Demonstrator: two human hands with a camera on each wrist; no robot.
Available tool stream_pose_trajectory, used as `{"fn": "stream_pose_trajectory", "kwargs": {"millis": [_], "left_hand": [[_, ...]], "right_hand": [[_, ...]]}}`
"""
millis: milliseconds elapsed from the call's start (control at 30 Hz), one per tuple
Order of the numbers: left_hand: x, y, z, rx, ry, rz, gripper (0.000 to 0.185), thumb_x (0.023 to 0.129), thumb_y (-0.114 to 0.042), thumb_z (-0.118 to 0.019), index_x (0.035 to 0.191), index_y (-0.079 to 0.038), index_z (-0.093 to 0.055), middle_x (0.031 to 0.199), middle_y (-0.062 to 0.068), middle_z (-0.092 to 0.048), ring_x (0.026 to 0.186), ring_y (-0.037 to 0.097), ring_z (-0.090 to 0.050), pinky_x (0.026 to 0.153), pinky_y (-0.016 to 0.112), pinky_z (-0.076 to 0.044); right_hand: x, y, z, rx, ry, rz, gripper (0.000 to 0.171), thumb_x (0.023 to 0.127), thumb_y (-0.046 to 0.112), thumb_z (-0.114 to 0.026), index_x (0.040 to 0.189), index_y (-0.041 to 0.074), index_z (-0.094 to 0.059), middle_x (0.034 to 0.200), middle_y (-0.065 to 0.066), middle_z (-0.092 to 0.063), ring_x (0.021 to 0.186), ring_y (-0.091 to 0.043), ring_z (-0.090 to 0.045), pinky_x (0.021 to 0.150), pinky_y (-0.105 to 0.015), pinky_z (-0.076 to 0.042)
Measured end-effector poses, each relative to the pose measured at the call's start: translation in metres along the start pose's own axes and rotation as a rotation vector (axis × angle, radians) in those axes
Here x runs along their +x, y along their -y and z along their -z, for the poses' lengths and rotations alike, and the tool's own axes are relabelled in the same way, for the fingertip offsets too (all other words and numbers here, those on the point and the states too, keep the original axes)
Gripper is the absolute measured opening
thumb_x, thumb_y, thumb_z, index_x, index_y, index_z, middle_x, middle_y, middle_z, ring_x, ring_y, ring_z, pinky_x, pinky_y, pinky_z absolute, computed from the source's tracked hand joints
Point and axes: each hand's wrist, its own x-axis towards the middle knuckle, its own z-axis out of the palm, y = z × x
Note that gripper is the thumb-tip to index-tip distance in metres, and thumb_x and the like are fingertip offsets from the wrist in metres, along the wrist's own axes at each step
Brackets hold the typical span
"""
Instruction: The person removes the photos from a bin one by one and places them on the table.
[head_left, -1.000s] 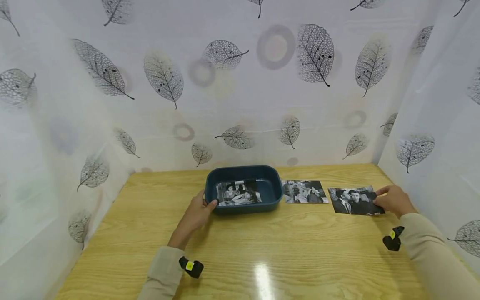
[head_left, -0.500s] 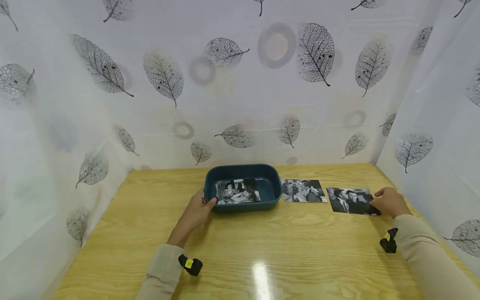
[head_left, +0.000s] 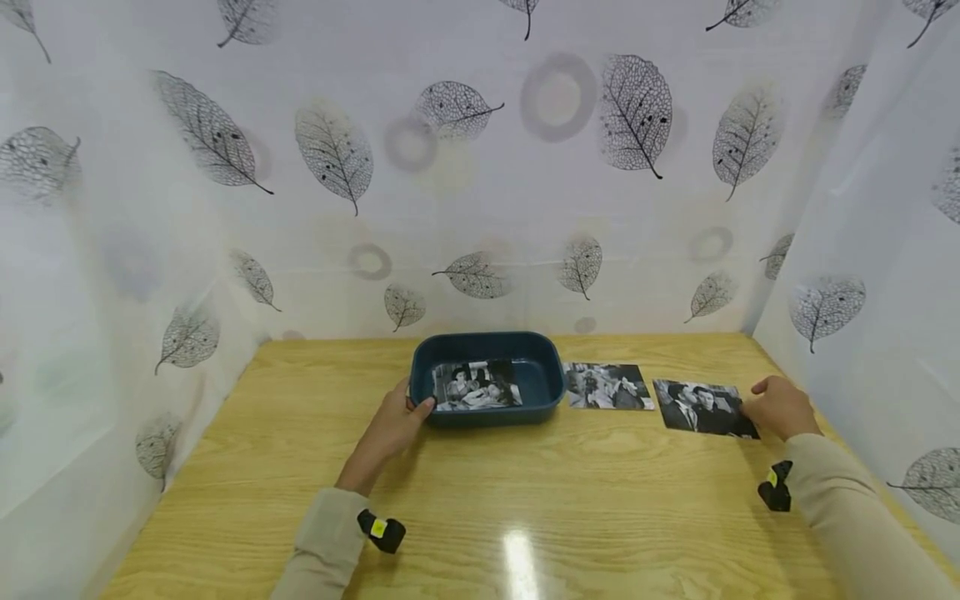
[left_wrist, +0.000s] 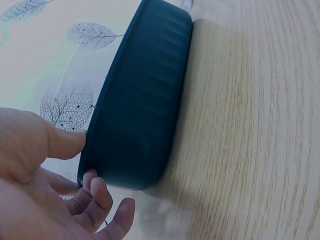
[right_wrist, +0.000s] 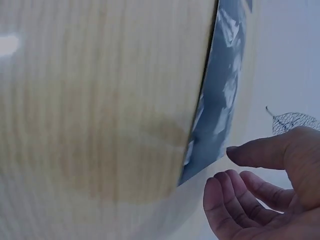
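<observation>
My left hand (head_left: 392, 423) grips the near left corner of a dark blue rectangular tray (head_left: 487, 419). In the left wrist view its thumb lies at the rim and its fingers curl below. A black-and-white photo (head_left: 477, 387) lies inside the tray. To the tray's right a second photo (head_left: 609, 387) lies on the table, and farther right is a third photo (head_left: 701, 408) of two people. My right hand (head_left: 782, 407) is at that third photo's right edge. The right wrist view shows its thumb tip close to the photo's corner (right_wrist: 207, 150), with a gap between thumb and fingers.
The wood-grain table (head_left: 585, 508) runs toward me, with a bright light reflection near its front. White sheeting (head_left: 480, 192) printed with leaves encloses the back and both sides. Each wrist carries a small black camera (head_left: 382, 531).
The third photo has shifted slightly left and its right edge lies flatter. My right hand has moved a little left, its thumb drawn back to the edge. The left hand keeps its grip.
</observation>
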Motion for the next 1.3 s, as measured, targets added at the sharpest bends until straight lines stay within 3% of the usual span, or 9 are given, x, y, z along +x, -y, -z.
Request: {"fn": "stream_pose_trajectory", "kwargs": {"millis": [200,533,933,1133,1300], "left_hand": [[0.000,0.000,0.001,0.007,0.000,0.008,0.062,0.106,-0.016,-0.055,0.156,0.006,-0.026,0.090,0.012,-0.049,0.077,0.023,-0.048,0.066,0.035,-0.040],[0.000,0.000,-0.001,0.003,-0.005,0.020,0.061,0.106,-0.016,-0.055,0.156,0.004,-0.028,0.090,0.011,-0.050,0.077,0.023,-0.048,0.066,0.035,-0.040],[0.001,0.001,-0.001,-0.014,0.012,-0.011,0.062,0.106,-0.014,-0.055,0.158,0.002,-0.025,0.092,0.012,-0.053,0.077,0.022,-0.049,0.068,0.035,-0.041],[0.001,-0.001,0.000,-0.022,0.008,-0.001,0.061,0.106,-0.015,-0.055,0.158,0.001,-0.027,0.092,0.011,-0.051,0.078,0.022,-0.048,0.069,0.035,-0.040],[0.002,0.000,-0.001,-0.018,0.008,-0.008,0.061,0.106,-0.014,-0.055,0.157,0.002,-0.027,0.091,0.012,-0.052,0.075,0.022,-0.048,0.067,0.035,-0.041]], "right_hand": [[0.007,0.035,-0.003,0.008,-0.102,0.108,0.046,0.092,0.015,-0.064,0.114,-0.024,-0.055,0.108,-0.041,-0.059,0.088,-0.051,-0.061,0.070,-0.057,-0.052],[0.014,0.141,-0.006,0.098,-0.076,0.277,0.049,0.100,0.026,-0.061,0.124,-0.017,-0.055,0.112,-0.036,-0.061,0.095,-0.048,-0.063,0.077,-0.058,-0.051],[0.008,0.241,-0.030,0.164,0.001,0.415,0.044,0.100,0.025,-0.063,0.126,-0.010,-0.060,0.112,-0.027,-0.065,0.095,-0.040,-0.065,0.082,-0.054,-0.052],[0.006,0.276,-0.048,0.103,0.052,0.462,0.043,0.098,0.023,-0.067,0.124,-0.011,-0.062,0.107,-0.025,-0.068,0.091,-0.036,-0.067,0.082,-0.051,-0.054],[0.005,0.296,-0.066,0.046,0.154,0.465,0.049,0.098,0.026,-0.069,0.127,-0.013,-0.060,0.111,-0.026,-0.067,0.090,-0.032,-0.068,0.085,-0.050,-0.054]]}}
